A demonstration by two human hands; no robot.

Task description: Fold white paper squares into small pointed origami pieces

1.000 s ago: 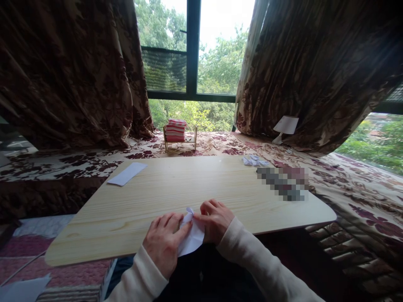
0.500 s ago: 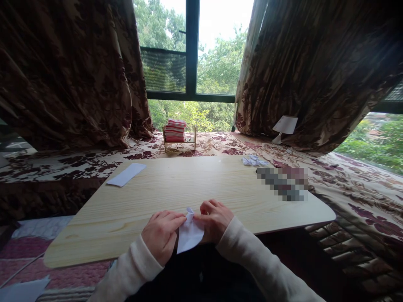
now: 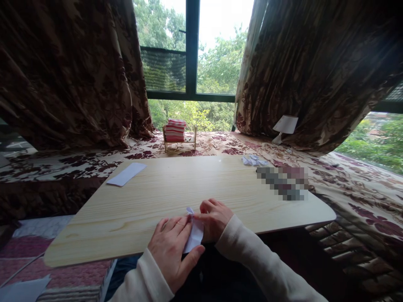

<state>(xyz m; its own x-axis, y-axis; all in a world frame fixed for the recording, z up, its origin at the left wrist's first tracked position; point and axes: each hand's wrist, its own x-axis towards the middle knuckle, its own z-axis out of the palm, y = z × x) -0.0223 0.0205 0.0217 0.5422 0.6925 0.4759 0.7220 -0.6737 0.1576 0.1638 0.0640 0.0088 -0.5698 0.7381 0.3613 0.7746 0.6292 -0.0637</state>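
A small piece of white folded paper (image 3: pixel 195 237) lies at the near edge of the table, its top end twisted or creased into a narrow tip. Over its left side rests my left hand (image 3: pixel 173 247), fingers stretched out and pressing on it, thumb spread apart near the paper's lower corner. My right hand (image 3: pixel 217 218) is closed at the upper right of the paper, its fingers pinching near the creased part. The left edge of the paper is hidden beneath my left fingers.
A flat white paper strip (image 3: pixel 126 174) lies at the table's (image 3: pixel 132 218) back left. Several folded white paper pieces (image 3: pixel 253 160) are at the back right, near a pixelated patch. Beyond stand a small rack of striped cloths (image 3: pixel 175 130) and a lamp (image 3: pixel 285 125).
My left hand has shifted from pinching the paper's upper left to lying across its left side, thumb moved down and right. The paper looks narrower. My right hand has barely moved.
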